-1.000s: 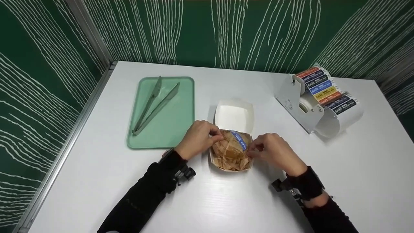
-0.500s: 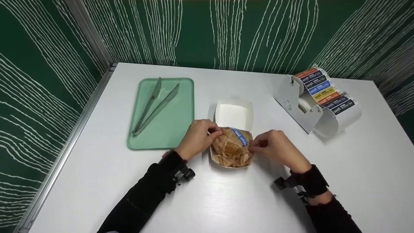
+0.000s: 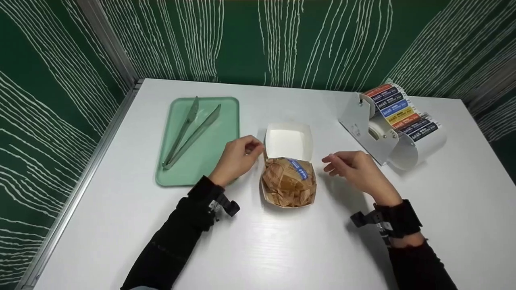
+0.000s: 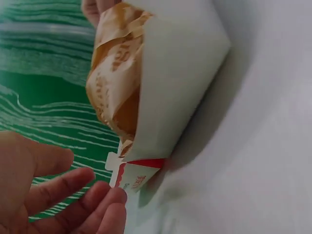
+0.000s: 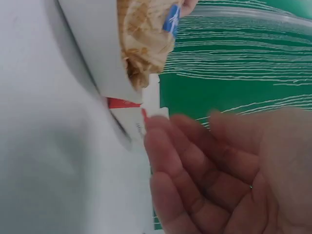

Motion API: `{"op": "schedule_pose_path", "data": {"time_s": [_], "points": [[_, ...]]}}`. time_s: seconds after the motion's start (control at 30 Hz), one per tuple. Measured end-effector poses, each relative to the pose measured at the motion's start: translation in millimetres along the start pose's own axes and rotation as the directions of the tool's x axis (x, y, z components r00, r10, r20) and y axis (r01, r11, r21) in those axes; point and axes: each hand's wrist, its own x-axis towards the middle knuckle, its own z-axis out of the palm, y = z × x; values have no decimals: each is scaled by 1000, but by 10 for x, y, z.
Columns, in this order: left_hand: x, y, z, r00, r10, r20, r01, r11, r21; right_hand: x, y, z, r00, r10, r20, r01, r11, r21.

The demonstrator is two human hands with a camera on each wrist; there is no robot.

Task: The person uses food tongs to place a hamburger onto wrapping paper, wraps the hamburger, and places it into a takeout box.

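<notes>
A burger wrapped in brown printed paper (image 3: 289, 186) sits in the lower half of a small cardboard burger box (image 3: 267, 193), with a blue label (image 3: 297, 168) across its top. The box's white lid (image 3: 289, 141) lies folded back, away from the person. Just left of the lid, my left hand (image 3: 240, 158) has loosely bent fingers and holds nothing; its fingertips are close to the lid's hinge edge. My right hand (image 3: 354, 169) is apart from the box on its right, fingers relaxed and nothing in them. Both wrist views show the box's white side and red-printed lid beyond the fingers.
On the left lies a green tray (image 3: 225, 161) with metal tongs (image 3: 189, 135) on it. A label dispenser (image 3: 358, 129) carrying a roll of coloured labels (image 3: 397, 108) stands at the back right. A green wall with white lines (image 3: 238, 40) rises behind the white table (image 3: 278, 249).
Both hands have let go of the wrapped burger and moved apart: the left up and leftward beside the lid, the right off to the right. The burger stays in the box.
</notes>
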Motion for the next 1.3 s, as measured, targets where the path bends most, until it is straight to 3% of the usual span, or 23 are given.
{"op": "schedule_pose_path", "data": {"time_s": [0.1,0.17,0.23,0.3,0.37,0.47,0.57,0.97,1.13,1.3], "points": [[111,-43,-30,988,-146,49,151,978,-145,67,85,62,1000,12,16,-13,999,42],[191,-63,-20,966,-232,112,254,930,-266,98,131,108,999,34,29,-36,998,57],[261,-68,0,938,-296,181,343,864,-369,117,159,151,998,52,39,-54,996,64],[317,-62,23,911,-336,239,410,798,-442,135,176,194,997,60,42,-62,996,69],[361,-54,52,890,-355,287,454,752,-478,144,187,229,997,66,45,-70,994,82],[405,-37,85,868,-363,338,493,711,-502,154,188,272,996,79,48,-84,989,119],[433,-27,103,860,-360,361,505,699,-506,159,185,292,995,90,44,-95,985,144],[458,-21,80,859,-341,382,504,694,-513,164,159,274,995,90,39,-95,983,160],[421,-29,31,869,-295,398,479,705,-523,157,145,249,996,87,34,-91,980,174],[357,-16,-11,892,-240,383,424,737,-526,136,98,189,995,96,33,-100,975,200]]}}
